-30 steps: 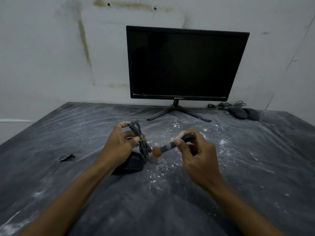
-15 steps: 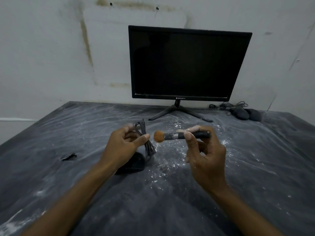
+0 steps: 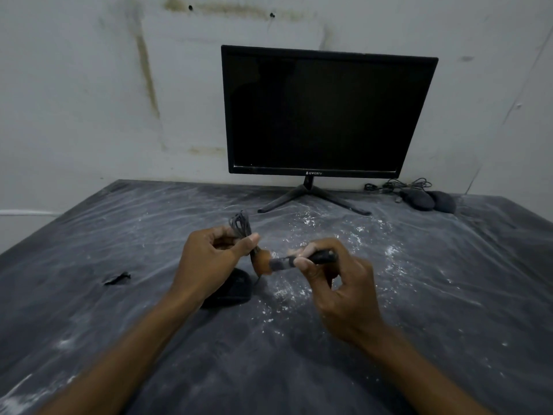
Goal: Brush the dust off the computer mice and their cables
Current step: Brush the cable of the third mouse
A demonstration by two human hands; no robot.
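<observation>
Pinching bundled mouse cable (image 3: pixel 241 224) between thumb and fingers of left hand (image 3: pixel 209 259), loops sticking up above the fist. Gripping makeup-style brush (image 3: pixel 294 260) in right hand (image 3: pixel 338 283), fingers curled round the dark handle, orange bristles touching the cable just below the left thumb. Black mouse (image 3: pixel 232 290) resting on the plastic-covered table (image 3: pixel 419 310), partly hidden under the left wrist. Two more mice (image 3: pixel 428 200) with tangled cables far right, beside the monitor (image 3: pixel 323 112) stand. White dust scattered mid-table.

A dark monitor (image 3: pixel 324 112) (screen off) stands on the dusty table (image 3: pixel 89 295).
</observation>
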